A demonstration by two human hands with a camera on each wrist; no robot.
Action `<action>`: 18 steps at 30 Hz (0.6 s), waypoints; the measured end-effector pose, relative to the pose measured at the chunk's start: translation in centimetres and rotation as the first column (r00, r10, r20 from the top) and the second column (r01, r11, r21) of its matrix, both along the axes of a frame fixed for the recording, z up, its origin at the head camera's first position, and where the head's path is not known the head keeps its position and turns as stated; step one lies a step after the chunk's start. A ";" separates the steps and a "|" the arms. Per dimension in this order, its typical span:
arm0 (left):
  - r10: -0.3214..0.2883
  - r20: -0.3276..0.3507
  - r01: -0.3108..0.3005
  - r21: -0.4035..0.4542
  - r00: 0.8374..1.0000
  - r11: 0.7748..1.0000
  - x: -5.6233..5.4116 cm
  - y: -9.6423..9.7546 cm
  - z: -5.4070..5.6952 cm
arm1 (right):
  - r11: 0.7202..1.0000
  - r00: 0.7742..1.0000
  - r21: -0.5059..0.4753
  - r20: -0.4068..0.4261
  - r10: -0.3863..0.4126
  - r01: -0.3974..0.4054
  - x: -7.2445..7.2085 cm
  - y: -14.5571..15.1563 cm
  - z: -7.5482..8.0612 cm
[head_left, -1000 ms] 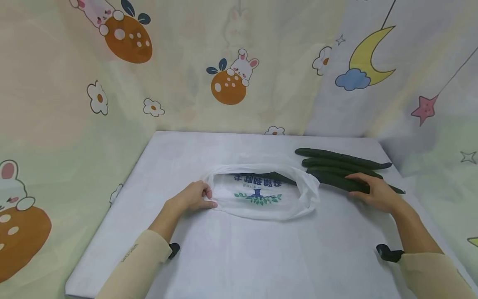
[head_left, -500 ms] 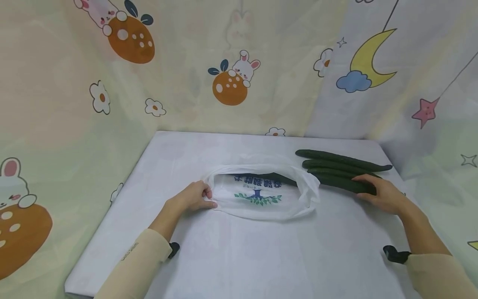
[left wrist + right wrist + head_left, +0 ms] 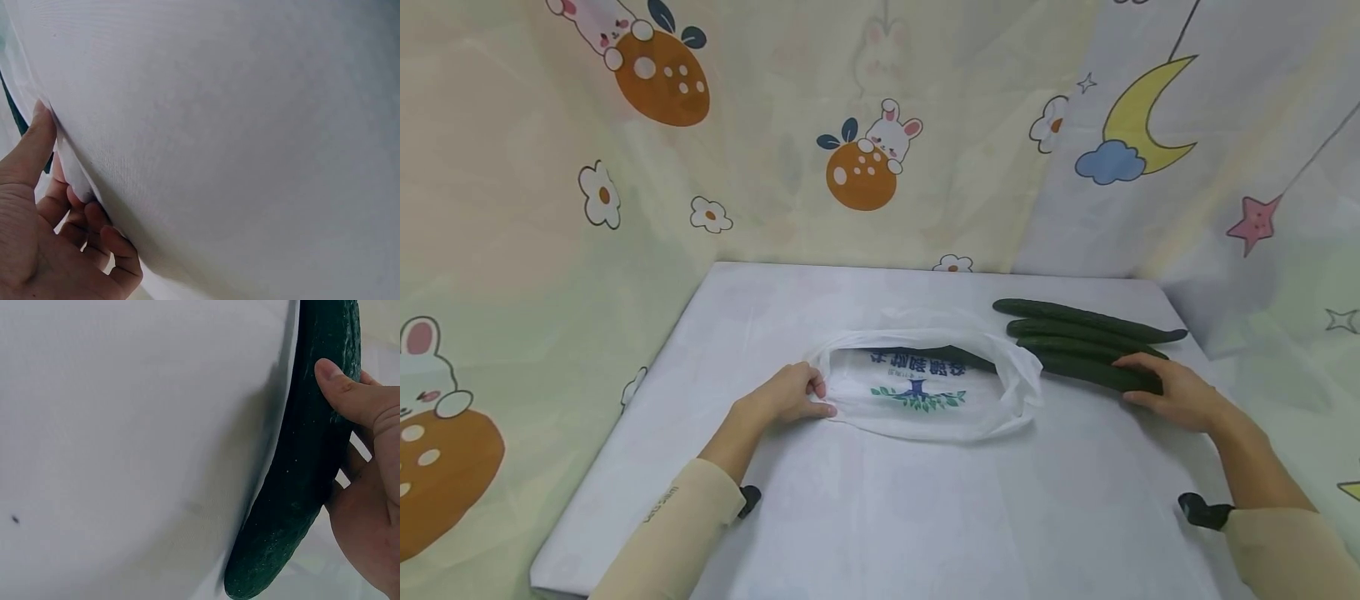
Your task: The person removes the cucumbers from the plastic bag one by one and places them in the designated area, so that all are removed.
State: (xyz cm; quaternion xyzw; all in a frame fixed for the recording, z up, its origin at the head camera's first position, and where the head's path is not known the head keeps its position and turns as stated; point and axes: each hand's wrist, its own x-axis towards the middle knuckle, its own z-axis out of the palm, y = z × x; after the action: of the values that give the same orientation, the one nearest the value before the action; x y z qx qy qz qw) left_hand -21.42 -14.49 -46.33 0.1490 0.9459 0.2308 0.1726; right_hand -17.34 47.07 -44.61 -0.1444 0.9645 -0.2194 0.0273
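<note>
My left hand pinches the left edge of the mouth of a white plastic bag, printed with a tree and blue lettering. The bag's mouth stands spread apart, and a dark green strip shows inside it. At the right, my right hand holds the right-hand part of a long dark green cucumber. In the right wrist view my thumb lies along this cucumber, with the fingers on its other side. Its left end is hidden by the bag's right rim. In the left wrist view thumb and fingers meet around the bag edge.
Behind the held cucumber, several more cucumbers lie side by side at the back right. All rest on a white-covered table. A cartoon-printed cloth hangs behind and at both sides.
My right hand has shifted a little to the right along the front cucumber, and its right tip is now covered in the head view. The left hand and bag stay put.
</note>
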 end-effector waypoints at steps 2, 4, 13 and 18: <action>-0.001 -0.003 0.001 0.001 1.000 1.000 0.1 0.0 0.0 | 1.000 1.000 0.002 0.010 0.014 -0.014 0.0 0.1 0.1; -0.001 -0.002 0.001 0.005 1.000 1.000 0.2 -0.1 -0.1 | 1.000 0.999 0.008 0.029 0.021 -0.021 0.0 0.3 0.2; 0.019 -0.020 -0.019 0.007 1.000 1.000 0.2 -0.2 -0.2 | 0.999 0.993 0.011 0.114 0.032 -0.033 -0.3 0.4 0.5; 0.004 -0.023 -0.004 0.015 1.000 1.000 0.1 -0.3 -0.1 | 0.997 0.991 0.064 0.130 0.023 -0.031 -0.3 1.0 1.2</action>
State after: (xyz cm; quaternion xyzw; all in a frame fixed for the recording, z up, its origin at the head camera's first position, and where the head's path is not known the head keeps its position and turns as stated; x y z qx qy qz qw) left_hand -21.30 -14.77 -46.44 0.1511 0.9464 0.2365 0.1601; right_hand -17.63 48.04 -43.42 -0.1419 0.9654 -0.1958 0.0976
